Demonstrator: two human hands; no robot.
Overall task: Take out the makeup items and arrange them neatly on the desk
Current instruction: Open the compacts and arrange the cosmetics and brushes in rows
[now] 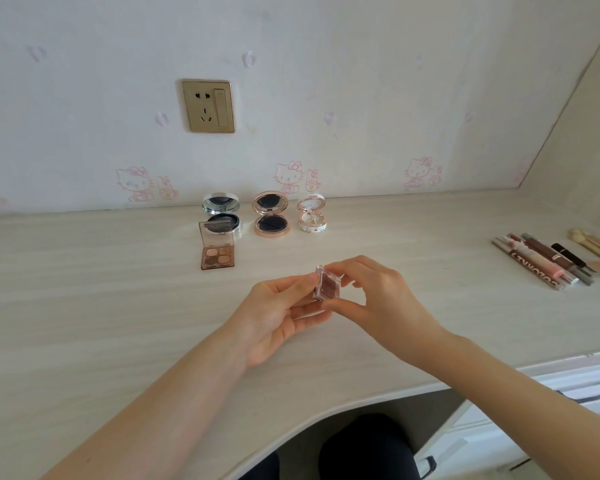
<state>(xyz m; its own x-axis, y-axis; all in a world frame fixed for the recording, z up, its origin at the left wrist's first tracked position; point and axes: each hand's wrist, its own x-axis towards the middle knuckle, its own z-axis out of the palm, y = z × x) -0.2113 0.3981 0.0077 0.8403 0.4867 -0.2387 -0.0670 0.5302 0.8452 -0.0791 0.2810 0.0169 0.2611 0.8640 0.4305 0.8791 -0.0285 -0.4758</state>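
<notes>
Both hands hold a small clear eyeshadow case (pixel 326 288) just above the middle of the desk (pixel 84 289). The left hand (pixel 281 310) pinches its left side. The right hand (pixel 378 292) pinches its right side. I think the case is being opened, like the ones already set out. On the far side stand three open round compacts (pixel 270 216), with an open brown palette (pixel 217 251) just in front of the left one. Next, the case should go down flat beside the palette, in line.
</notes>
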